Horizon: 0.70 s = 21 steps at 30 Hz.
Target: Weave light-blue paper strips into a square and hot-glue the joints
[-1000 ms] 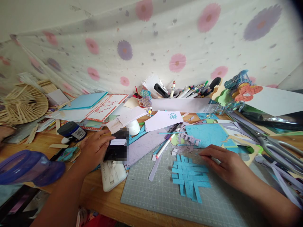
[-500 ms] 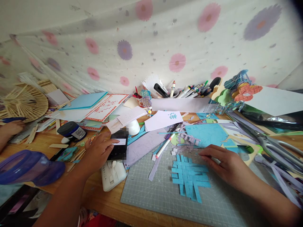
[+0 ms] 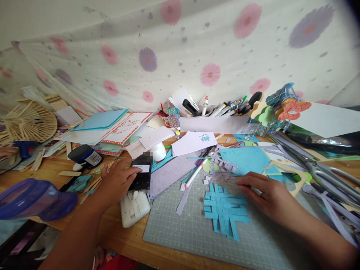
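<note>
White case (image 3: 135,214) is seemingly propping phone (image 3: 142,182) for viewing; left hand (image 3: 116,182) is touching it, right hand (image 3: 266,195) resting, grips empty.

1. Wearer's hands: 2. Left hand (image 3: 119,182) at center left, right hand (image 3: 263,195) at lower right.
2. Other person's hand (image 3: 8,151), left edge: 1.
3. Phone (image 3: 140,180), left of center: 1.
4. Woven blue paper piece (image 3: 225,212), lower right of center: 1.
5. Cutting mat (image 3: 174,230), bottom center: 1.
6. Scissors (image 3: 309,160), right side: 1 pair.
7. Dark jar (image 3: 86,155), left: 1.
8. Purple tub (image 3: 36,198), lower left: 1.
9. White case (image 3: 135,210), lower left of center: 1.
10. Stick fan (image 3: 30,123), far left: 1.
11. Upper-center-right markers (image 3: 226,108): several, overlapping, can't count.
</note>
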Each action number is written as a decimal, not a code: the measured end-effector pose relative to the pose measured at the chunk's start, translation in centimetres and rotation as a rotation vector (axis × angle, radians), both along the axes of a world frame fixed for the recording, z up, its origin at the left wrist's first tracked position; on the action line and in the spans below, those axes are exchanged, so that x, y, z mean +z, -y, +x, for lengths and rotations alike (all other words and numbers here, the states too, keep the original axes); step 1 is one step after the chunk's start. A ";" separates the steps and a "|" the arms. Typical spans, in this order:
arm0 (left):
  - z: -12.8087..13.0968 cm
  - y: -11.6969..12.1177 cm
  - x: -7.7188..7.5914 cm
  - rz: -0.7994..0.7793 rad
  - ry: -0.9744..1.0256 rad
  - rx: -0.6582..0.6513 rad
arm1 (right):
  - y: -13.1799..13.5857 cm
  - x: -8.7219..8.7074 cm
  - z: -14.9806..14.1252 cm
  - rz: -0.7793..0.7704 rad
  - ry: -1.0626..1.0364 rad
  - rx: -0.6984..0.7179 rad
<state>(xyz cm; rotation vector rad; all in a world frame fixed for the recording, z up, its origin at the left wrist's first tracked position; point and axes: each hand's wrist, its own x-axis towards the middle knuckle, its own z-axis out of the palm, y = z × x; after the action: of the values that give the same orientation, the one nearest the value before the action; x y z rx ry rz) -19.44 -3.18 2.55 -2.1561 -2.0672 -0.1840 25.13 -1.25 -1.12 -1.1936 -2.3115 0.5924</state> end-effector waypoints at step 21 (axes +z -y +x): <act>0.7 2.9 1.8 0.009 0.063 -0.125 | 0.2 0.2 0.0 0.034 -0.016 0.005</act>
<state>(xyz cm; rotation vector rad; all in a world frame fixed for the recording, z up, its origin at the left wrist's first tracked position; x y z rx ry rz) -18.74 -6.10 4.30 -2.3043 -1.9593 -0.2784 25.14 -1.42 -0.88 -1.1635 -2.3027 0.5598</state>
